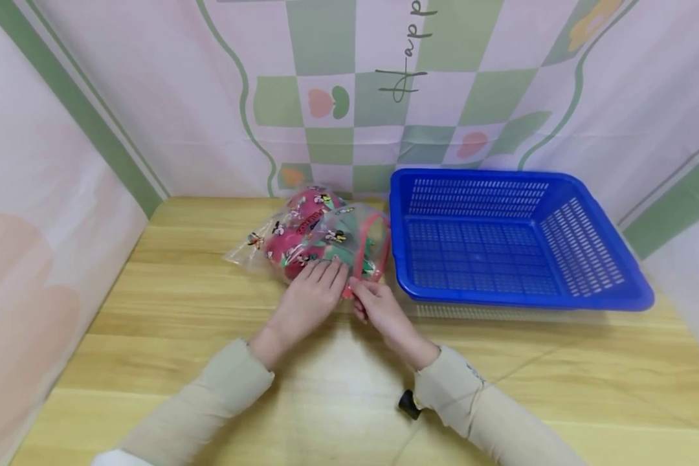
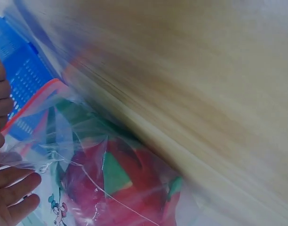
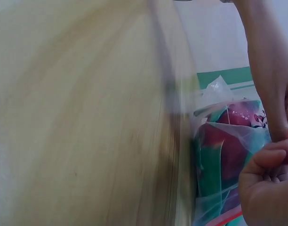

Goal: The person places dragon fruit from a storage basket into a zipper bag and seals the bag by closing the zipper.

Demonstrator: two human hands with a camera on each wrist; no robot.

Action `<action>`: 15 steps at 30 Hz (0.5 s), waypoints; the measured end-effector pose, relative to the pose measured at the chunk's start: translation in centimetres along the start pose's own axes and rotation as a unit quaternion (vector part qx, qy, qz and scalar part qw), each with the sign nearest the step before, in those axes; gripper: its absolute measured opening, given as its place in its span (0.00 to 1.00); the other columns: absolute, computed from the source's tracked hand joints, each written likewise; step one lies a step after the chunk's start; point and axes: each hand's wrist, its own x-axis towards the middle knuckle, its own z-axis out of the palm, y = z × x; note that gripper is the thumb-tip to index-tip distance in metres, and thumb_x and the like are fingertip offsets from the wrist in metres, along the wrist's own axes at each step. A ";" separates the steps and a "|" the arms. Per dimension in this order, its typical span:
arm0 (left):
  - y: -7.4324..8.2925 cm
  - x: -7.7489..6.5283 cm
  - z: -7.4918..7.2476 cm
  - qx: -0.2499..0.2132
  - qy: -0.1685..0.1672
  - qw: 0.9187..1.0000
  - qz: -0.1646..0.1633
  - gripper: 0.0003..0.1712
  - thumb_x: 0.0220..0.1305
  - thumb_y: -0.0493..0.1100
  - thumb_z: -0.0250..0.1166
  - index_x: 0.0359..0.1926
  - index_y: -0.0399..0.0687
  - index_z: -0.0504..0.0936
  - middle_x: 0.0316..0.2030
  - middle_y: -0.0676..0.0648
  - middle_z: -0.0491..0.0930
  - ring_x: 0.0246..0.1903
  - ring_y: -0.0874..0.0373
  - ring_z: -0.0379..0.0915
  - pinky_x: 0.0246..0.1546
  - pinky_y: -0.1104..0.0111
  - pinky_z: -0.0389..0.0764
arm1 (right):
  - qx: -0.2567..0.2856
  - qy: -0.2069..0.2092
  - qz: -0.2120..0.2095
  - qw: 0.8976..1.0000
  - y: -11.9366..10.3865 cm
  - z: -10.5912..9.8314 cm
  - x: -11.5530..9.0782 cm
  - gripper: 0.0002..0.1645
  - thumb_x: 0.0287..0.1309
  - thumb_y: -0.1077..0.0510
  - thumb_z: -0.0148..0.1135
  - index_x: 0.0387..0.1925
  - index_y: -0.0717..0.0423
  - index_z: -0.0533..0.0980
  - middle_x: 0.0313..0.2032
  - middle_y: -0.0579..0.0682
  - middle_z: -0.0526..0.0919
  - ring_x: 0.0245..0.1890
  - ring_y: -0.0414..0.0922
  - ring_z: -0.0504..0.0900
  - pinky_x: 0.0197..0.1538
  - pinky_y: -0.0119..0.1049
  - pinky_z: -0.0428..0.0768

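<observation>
A clear zip bag [image 1: 338,236] printed with cartoon figures lies on the table, with a red zip strip along its right edge. Inside it show red and green contents [image 2: 130,183], some rounded; their kind is unclear through the plastic. My left hand [image 1: 314,294] rests on the near side of the bag, fingers extended over the plastic. With thumb and fingers, my right hand [image 1: 378,307] pinches the near end of the red zip strip [image 1: 361,252]. In the right wrist view the right hand [image 3: 268,183] is curled at the red strip, close to the left hand.
Just right of the bag stands a blue perforated basket [image 1: 594,301]. A small black object [image 1: 409,404] is by the right sleeve. The wooden table [image 1: 180,310] meets a patterned cloth [image 1: 378,97] at the back.
</observation>
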 end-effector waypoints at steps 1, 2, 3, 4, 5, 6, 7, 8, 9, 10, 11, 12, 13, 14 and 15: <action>0.0 0.0 0.0 0.001 -0.007 1.000 0.003 0.19 0.63 0.42 0.60 0.55 0.41 0.79 0.51 0.45 0.83 0.48 0.55 0.81 0.53 0.65 0.81 | 0.004 0.006 0.000 1.000 0.0 0.0 0.0 0.22 0.71 0.53 0.45 0.21 0.58 0.70 0.13 0.42 0.64 0.14 0.35 0.62 0.21 0.25 0.62; 0.1 0.0 0.0 0.001 -0.011 1.000 0.004 0.19 0.64 0.41 0.60 0.55 0.41 0.79 0.52 0.45 0.83 0.49 0.55 0.81 0.53 0.65 0.81 | 0.007 0.014 -0.001 1.000 0.0 0.1 0.0 0.22 0.71 0.53 0.46 0.21 0.58 0.71 0.13 0.41 0.64 0.14 0.35 0.62 0.20 0.25 0.61; 0.1 0.0 0.0 0.000 -0.015 1.000 0.005 0.20 0.64 0.41 0.59 0.56 0.41 0.79 0.52 0.45 0.82 0.49 0.55 0.81 0.53 0.65 0.81 | 0.009 0.022 -0.002 1.000 -0.1 0.2 -0.1 0.22 0.71 0.53 0.46 0.21 0.59 0.71 0.12 0.41 0.63 0.14 0.35 0.61 0.20 0.24 0.60; 0.1 0.0 0.0 0.000 -0.018 1.000 0.006 0.20 0.64 0.42 0.59 0.56 0.41 0.79 0.53 0.45 0.82 0.49 0.55 0.81 0.53 0.65 0.81 | 0.012 0.029 -0.004 0.999 -0.1 0.2 -0.1 0.22 0.70 0.54 0.46 0.22 0.59 0.71 0.12 0.41 0.63 0.13 0.35 0.61 0.20 0.24 0.60; 0.2 0.1 0.0 -0.002 -0.020 1.000 0.007 0.20 0.64 0.42 0.59 0.56 0.41 0.79 0.53 0.45 0.82 0.50 0.55 0.81 0.53 0.65 0.81 | 0.014 0.036 -0.005 0.999 -0.1 0.3 0.0 0.21 0.70 0.54 0.46 0.22 0.59 0.72 0.12 0.41 0.62 0.13 0.35 0.60 0.20 0.24 0.60; 0.2 0.1 0.0 -0.002 -0.022 1.000 0.009 0.20 0.64 0.42 0.59 0.56 0.41 0.79 0.53 0.45 0.82 0.50 0.55 0.81 0.53 0.66 0.81 | 0.018 0.043 -0.005 0.999 -0.1 0.4 0.0 0.21 0.70 0.55 0.46 0.21 0.60 0.71 0.12 0.41 0.62 0.13 0.35 0.60 0.20 0.25 0.60; 0.2 0.1 -0.1 -0.001 -0.022 1.000 0.010 0.20 0.64 0.42 0.59 0.56 0.41 0.79 0.53 0.45 0.82 0.50 0.55 0.81 0.53 0.65 0.81 | 0.023 0.051 -0.006 0.998 -0.1 0.4 0.0 0.21 0.70 0.55 0.46 0.21 0.60 0.71 0.12 0.41 0.62 0.13 0.35 0.60 0.20 0.25 0.60; 0.2 0.1 -0.1 -0.002 -0.022 1.000 0.012 0.20 0.64 0.42 0.59 0.56 0.42 0.79 0.53 0.45 0.82 0.50 0.55 0.81 0.53 0.65 0.81 | 0.028 0.058 -0.005 0.998 -0.1 0.4 0.1 0.21 0.70 0.55 0.46 0.21 0.60 0.71 0.12 0.41 0.61 0.14 0.36 0.60 0.20 0.25 0.60; 0.2 0.1 -0.2 -0.001 -0.024 1.000 0.015 0.20 0.65 0.43 0.59 0.56 0.42 0.79 0.53 0.45 0.82 0.50 0.55 0.81 0.53 0.65 0.81 | 0.031 0.063 -0.003 0.998 -0.1 0.3 0.2 0.21 0.70 0.56 0.46 0.20 0.59 0.70 0.12 0.41 0.62 0.14 0.36 0.60 0.20 0.25 0.60; 0.2 0.0 -0.2 0.000 -0.025 1.000 0.017 0.20 0.65 0.43 0.59 0.56 0.42 0.79 0.53 0.45 0.82 0.50 0.55 0.81 0.53 0.65 0.81 | 0.035 0.067 -0.001 0.997 0.0 0.2 0.3 0.21 0.70 0.56 0.46 0.20 0.59 0.70 0.12 0.41 0.62 0.14 0.36 0.60 0.21 0.26 0.60; 0.2 -0.1 -0.2 -0.001 -0.025 1.000 0.019 0.20 0.65 0.44 0.59 0.56 0.42 0.79 0.53 0.45 0.82 0.50 0.55 0.81 0.53 0.65 0.81 | 0.036 0.070 0.002 0.997 0.1 0.1 0.4 0.21 0.70 0.56 0.46 0.19 0.58 0.69 0.12 0.41 0.62 0.15 0.36 0.61 0.21 0.26 0.60; 0.2 -0.2 -0.3 -0.001 -0.023 1.000 0.021 0.21 0.65 0.45 0.59 0.56 0.42 0.79 0.53 0.45 0.82 0.50 0.55 0.81 0.53 0.65 0.81 | 0.037 0.074 0.004 0.997 0.1 0.0 0.5 0.21 0.69 0.57 0.46 0.19 0.58 0.69 0.13 0.42 0.63 0.15 0.37 0.61 0.21 0.26 0.61; 0.2 -0.3 -0.2 -0.003 -0.020 1.000 0.022 0.21 0.64 0.45 0.60 0.56 0.42 0.79 0.53 0.45 0.82 0.50 0.55 0.81 0.53 0.65 0.81 | 0.036 0.076 0.006 0.996 0.2 -0.1 0.7 0.21 0.69 0.57 0.46 0.19 0.57 0.68 0.13 0.42 0.63 0.16 0.37 0.61 0.22 0.26 0.61; 0.2 -0.4 -0.2 -0.006 -0.016 1.000 0.023 0.22 0.64 0.47 0.61 0.56 0.43 0.79 0.53 0.45 0.82 0.49 0.55 0.81 0.52 0.65 0.81 | 0.034 0.076 0.010 0.996 0.3 -0.3 0.8 0.21 0.70 0.56 0.45 0.19 0.57 0.68 0.13 0.42 0.64 0.16 0.37 0.62 0.22 0.27 0.62; 0.2 -0.5 -0.1 -0.008 -0.012 1.000 0.024 0.22 0.63 0.48 0.62 0.55 0.43 0.79 0.52 0.45 0.82 0.49 0.55 0.81 0.52 0.65 0.81 | 0.032 0.075 0.015 0.997 0.3 -0.4 1.0 0.21 0.70 0.56 0.44 0.19 0.57 0.67 0.14 0.42 0.64 0.17 0.38 0.62 0.23 0.27 0.63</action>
